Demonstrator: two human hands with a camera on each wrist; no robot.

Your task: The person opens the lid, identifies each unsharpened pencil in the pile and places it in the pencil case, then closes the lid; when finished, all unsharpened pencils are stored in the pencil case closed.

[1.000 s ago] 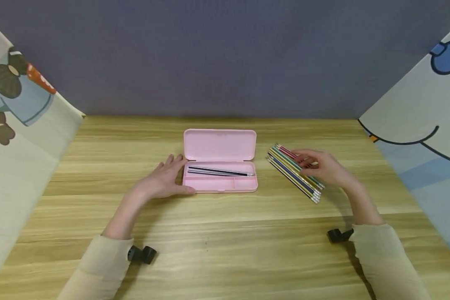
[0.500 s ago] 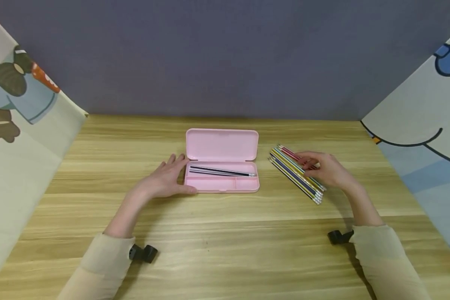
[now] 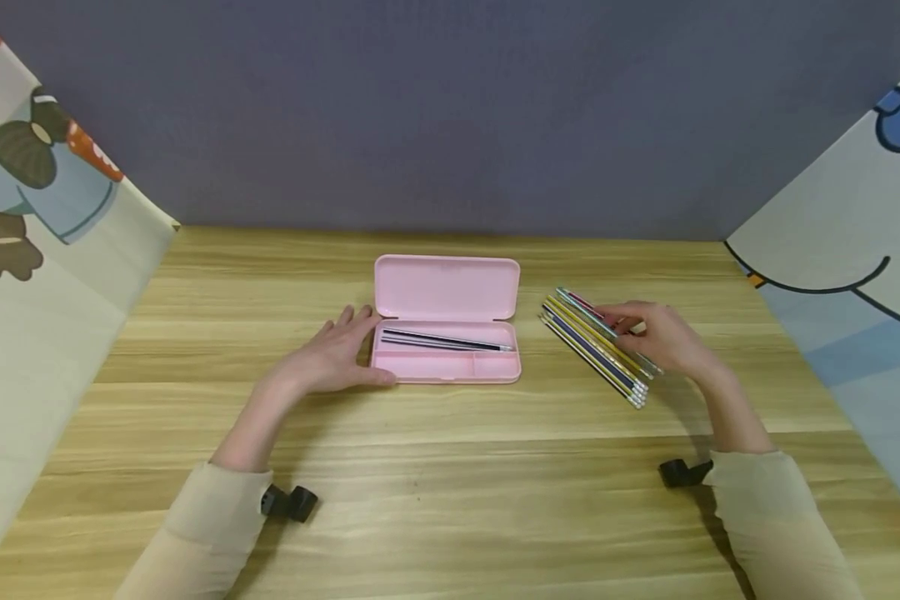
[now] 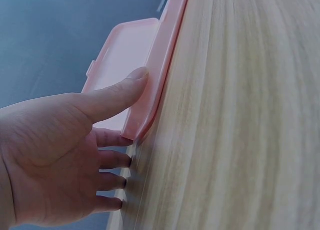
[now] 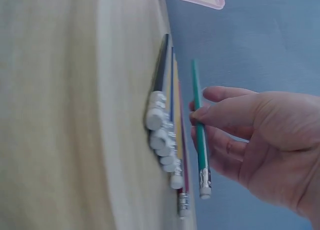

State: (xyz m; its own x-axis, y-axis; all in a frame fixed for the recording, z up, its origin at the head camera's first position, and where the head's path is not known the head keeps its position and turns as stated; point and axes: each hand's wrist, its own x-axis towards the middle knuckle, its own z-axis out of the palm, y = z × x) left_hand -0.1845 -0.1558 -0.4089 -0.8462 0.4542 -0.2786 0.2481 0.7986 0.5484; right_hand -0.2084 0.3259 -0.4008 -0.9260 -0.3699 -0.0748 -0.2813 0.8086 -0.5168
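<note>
- Pink plastic hinged pencil case (image 3: pixel 423 365) is lying open on the wood-grain table (image 3: pixel 450 467).
- Left hand (image 3: pixel 330 354) is spreading wide at the case's left end, thumb touching its front wall.
- Right hand (image 3: pixel 663 337) is pinching a slim green pencil with white eraser (image 5: pixel 201 145), right of the case.
- Loose multicoloured eraser-tipped pencils (image 3: pixel 596 350) are lying right of the case, just beside the green one.
- Dark-and-white striped pencils (image 3: pixel 446 339) are resting in the case's rear compartment.

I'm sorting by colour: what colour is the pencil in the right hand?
The pencil is green, clearest in the right wrist view.
</note>
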